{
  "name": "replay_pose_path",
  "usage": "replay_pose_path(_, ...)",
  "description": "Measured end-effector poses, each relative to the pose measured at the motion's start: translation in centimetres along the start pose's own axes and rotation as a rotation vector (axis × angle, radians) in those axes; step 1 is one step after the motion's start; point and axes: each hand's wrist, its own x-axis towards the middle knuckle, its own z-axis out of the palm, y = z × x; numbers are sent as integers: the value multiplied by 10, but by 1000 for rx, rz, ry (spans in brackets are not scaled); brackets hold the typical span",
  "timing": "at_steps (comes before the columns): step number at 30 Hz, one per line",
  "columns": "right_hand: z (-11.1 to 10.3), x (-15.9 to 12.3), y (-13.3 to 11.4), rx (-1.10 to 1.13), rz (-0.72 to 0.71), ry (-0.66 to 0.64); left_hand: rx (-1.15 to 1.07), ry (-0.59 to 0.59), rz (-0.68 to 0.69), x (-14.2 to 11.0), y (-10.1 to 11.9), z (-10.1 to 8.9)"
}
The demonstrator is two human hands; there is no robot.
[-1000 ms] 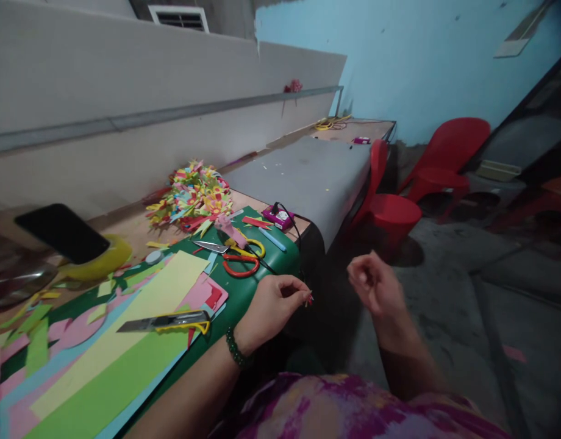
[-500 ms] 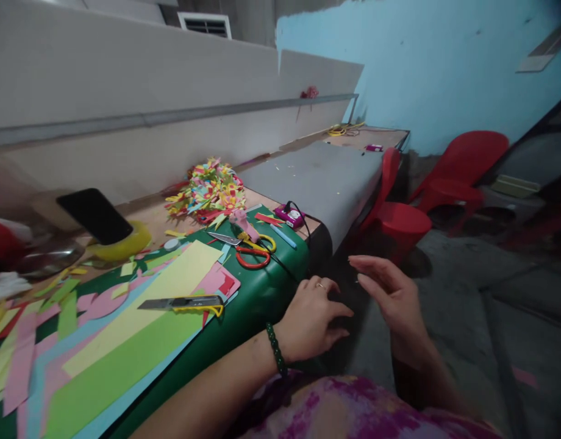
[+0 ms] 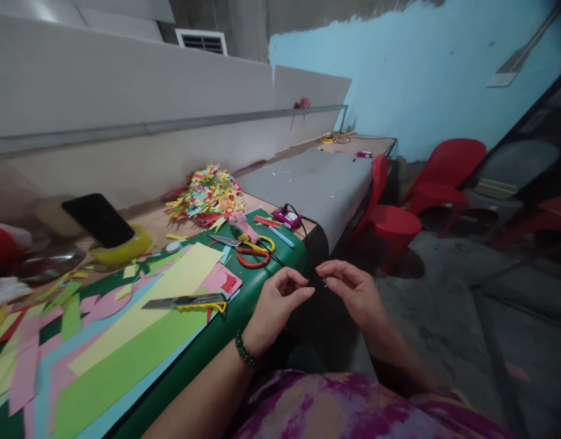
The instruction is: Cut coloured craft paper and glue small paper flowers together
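My left hand (image 3: 278, 308), with a dark green beaded bracelet (image 3: 244, 349) at the wrist, hovers just past the table's front edge. Its fingers curve, thumb and forefinger tips close but slightly apart, with nothing visible between them. Facing it, my right hand (image 3: 353, 296) pinches thumb against forefinger; a tiny pale speck shows at the tips, too small to name. On the green-covered table (image 3: 248, 286) nearby lie a yellow cutter knife (image 3: 193, 301) on coloured paper sheets (image 3: 129, 360), and scissors (image 3: 253, 256) with red and yellow handles.
A heap of colourful paper flowers (image 3: 205, 195) sits behind the scissors. A phone (image 3: 99, 219) leans on a yellow tape roll (image 3: 125, 245). There is a purple box with a cable (image 3: 287, 217) at the corner. Red chairs (image 3: 394, 225) stand at the right.
My left hand has turned and moved left and up, its spread fingers drawing together. My right hand has come left towards it, thumb and forefinger closing. The view has shifted slightly.
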Motion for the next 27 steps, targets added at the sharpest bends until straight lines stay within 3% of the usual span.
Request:
replay_pose_path(4,30,-5,-1,3,-17,25,134,8,58,-14,3,-3)
replay_pose_path(9,59,-21,2,114,-58,-17,520,233,361,-43,2,-12)
replay_pose_path(12,63,-19,0,262,-53,-89,796,164,507,-66,2,-29)
replay_pose_path(14,65,-14,-3,400,54,-214,873,151,477,-81,3,-44)
replay_pose_path(15,67,-12,-5,460,137,-301,861,206,434,-87,4,-50)
replay_pose_path(18,80,-13,-9,560,384,-557,618,451,287,-100,6,-65)
replay_pose_path(20,94,-20,-8,607,475,-682,421,501,223,-105,6,-69)
replay_pose_path(23,112,-36,-3,651,534,-821,370,506,183,-113,4,-69)
replay_pose_path(27,117,-48,2,572,516,-917,640,557,287,-131,5,-67)
